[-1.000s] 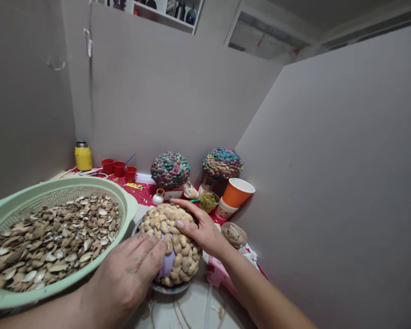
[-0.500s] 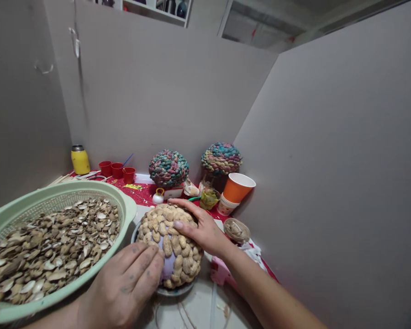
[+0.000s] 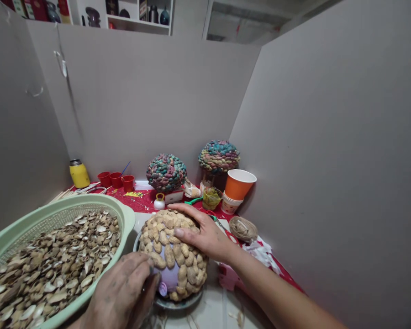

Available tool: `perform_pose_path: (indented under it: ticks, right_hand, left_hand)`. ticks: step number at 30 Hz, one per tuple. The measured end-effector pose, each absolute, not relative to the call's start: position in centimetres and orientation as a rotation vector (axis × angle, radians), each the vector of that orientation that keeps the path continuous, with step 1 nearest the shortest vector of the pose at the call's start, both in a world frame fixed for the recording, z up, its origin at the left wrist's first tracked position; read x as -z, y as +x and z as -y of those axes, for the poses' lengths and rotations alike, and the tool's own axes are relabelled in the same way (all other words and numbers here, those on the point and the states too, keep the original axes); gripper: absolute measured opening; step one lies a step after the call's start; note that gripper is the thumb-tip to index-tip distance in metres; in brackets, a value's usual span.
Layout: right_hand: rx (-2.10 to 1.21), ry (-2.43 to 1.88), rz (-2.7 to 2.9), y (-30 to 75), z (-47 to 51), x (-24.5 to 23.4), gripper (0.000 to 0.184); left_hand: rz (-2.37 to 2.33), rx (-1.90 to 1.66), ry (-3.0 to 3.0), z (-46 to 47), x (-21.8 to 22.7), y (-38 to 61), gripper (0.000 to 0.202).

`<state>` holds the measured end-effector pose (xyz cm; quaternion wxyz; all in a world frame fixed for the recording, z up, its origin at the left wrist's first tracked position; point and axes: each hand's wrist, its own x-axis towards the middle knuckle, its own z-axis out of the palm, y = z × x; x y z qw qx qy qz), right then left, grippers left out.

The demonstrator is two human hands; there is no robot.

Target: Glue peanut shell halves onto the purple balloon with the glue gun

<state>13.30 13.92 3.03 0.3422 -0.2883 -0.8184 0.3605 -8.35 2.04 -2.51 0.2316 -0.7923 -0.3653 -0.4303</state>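
Observation:
A purple balloon point(image 3: 169, 274), its knot showing low at the front, is largely covered with peanut shells point(image 3: 190, 274). It rests in a greyish bowl point(image 3: 183, 302). My right hand point(image 3: 202, 233) lies over its top right, fingers spread along the curve, holding it steady. At the lower left, my left hand point(image 3: 125, 278) is bent beside the bare purple patch, its fingertips near the end of a slanted peanut shell point(image 3: 157, 260). A gap shows between its fingers and thumb, with nothing visible in it. Part of that hand is blurred.
A green colander point(image 3: 128, 224) full of shell pieces stands at left. Behind are two colourful shell-covered domes point(image 3: 166, 172), red cups point(image 3: 115, 179), a yellow bottle point(image 3: 79, 174) and an orange paper cup point(image 3: 239, 186). Twine point(image 3: 243, 228) lies at right, beside grey partitions point(image 3: 329, 160).
My left hand has drawn back down and left, uncovering a slanted peanut shell and the balloon's knot. My right hand stays on the balloon. The camera view has shifted slightly.

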Motion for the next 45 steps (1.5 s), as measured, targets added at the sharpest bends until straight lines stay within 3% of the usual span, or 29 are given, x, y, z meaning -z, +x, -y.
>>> perform_pose_path:
  ticks: [9,37,45]
  right_hand:
    - [-0.930,-0.728,2.128,13.4,-14.1,-3.1,0.054]
    - [-0.951,-0.670,2.125,13.4,-14.2,-3.2,0.052]
    - [-0.948,-0.647,2.113,13.3,-14.4,-2.9,0.051]
  left_hand:
    - [1.128,1.352,-2.161,-2.2,1.8,-7.7,0.033]
    - [1.104,1.368,-2.138,-2.5,1.5,-7.6,0.021]
    - [1.105,1.361,-2.176,-2.4,2.3,-8.0,0.033]
